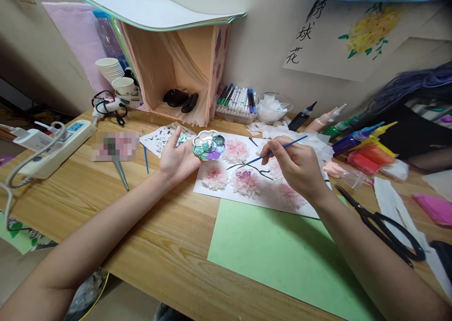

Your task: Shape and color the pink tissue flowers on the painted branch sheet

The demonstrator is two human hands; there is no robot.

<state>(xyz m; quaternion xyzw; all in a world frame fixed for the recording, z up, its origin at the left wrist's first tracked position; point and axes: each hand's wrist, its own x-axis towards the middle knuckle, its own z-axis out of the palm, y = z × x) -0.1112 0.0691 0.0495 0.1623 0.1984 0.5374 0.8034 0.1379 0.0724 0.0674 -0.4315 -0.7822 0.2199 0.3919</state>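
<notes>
My left hand (177, 157) holds a small flower-shaped paint palette (209, 145) with green, blue and purple paint, lifted just above the table. My right hand (297, 163) grips a thin blue paintbrush (269, 154) whose tip points left toward a purple-tinted paper flower. Both hands hover over a white sheet (247, 196) bearing several pink tissue flowers (235, 150) and dark painted branches.
A green paper sheet (282, 255) lies near the front edge. Black scissors (383, 227) rest at the right, paint tubes (363, 140) beyond them. A marker set (237, 102), a bowl of tissue (273, 107), a peach box shelf (176, 71), paper cups (111, 69) and a power strip (56, 147) line the back and left.
</notes>
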